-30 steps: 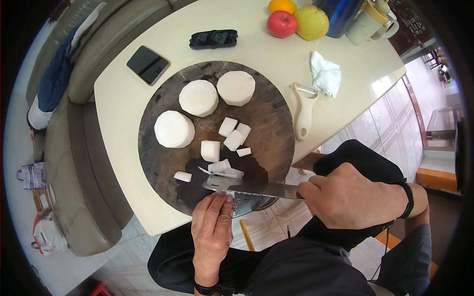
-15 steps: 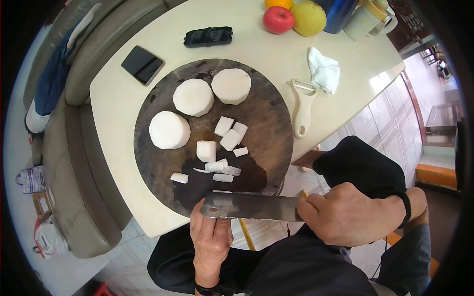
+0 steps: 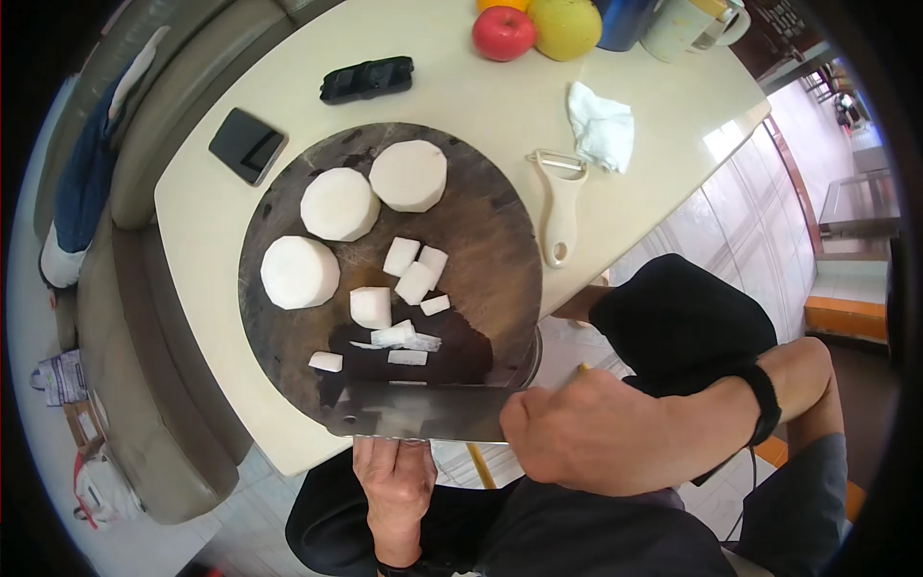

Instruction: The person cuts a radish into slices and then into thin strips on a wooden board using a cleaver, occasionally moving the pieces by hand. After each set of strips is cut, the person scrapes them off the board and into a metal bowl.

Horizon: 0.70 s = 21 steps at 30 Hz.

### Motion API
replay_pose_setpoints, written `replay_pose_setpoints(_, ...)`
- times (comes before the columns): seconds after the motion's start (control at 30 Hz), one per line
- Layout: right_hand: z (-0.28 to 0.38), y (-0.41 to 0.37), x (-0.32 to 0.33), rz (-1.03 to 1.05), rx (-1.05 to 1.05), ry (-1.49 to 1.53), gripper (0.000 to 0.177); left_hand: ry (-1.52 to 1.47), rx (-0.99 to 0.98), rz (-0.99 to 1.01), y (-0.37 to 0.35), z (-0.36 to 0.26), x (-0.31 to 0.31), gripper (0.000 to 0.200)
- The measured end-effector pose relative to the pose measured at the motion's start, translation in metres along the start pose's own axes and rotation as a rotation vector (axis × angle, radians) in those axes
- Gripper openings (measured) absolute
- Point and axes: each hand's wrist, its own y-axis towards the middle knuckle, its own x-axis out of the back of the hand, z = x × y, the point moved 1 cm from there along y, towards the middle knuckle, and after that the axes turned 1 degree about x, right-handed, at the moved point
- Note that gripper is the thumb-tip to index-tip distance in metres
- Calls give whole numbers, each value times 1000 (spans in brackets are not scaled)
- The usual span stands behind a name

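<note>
My right hand [image 3: 591, 428] grips the handle of a broad cleaver [image 3: 452, 409], whose blade lies across the near edge of the round dark chopping board [image 3: 481, 250]. Just below the blade is my left hand [image 3: 396, 481], fingers together and fingertips hidden behind the steel; what they hold, if anything, cannot be seen. On the board stand three thick rounds of peeled white vegetable, likely radish [image 3: 300, 273]. A chunk [image 3: 370, 308], several smaller blocks [image 3: 415, 283] and thin slices [image 3: 408, 358] lie between them and the cleaver.
A white peeler [image 3: 561, 216] and a crumpled tissue [image 3: 602, 127] lie right of the board. Beyond it are a phone [image 3: 247, 145], a black case-like object [image 3: 366, 80], a red apple [image 3: 504, 34], a yellow-green fruit [image 3: 567, 27] and a mug [image 3: 678, 32]. Another person's leg [image 3: 82, 192] shows at left.
My right hand has moved the cleaver left along the board's near edge, and the blade now covers my left fingertips. The whole view has shifted slightly; the white pieces keep their places on the board.
</note>
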Motion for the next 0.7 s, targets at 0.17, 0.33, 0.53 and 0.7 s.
replay_pose_setpoints(0.17, -3, -5, -8, 4, -83, 2, 18, 9, 13, -33, 0, -1, 1, 31)
replay_pose_setpoints(0.33, 5, -11, -2, 22, -90, -2, 19, 30, 7, -16, -1, -2, 3, 32)
replay_pose_setpoints(0.53, 4, -8, -2, 52, -93, -57, 17, 31, -9, -46, 0, -2, 0, 33)
replay_pose_setpoints(0.7, -1, 1, -6, 48, -33, 14, 16, 70, -42, -39, 4, -6, 2, 30)
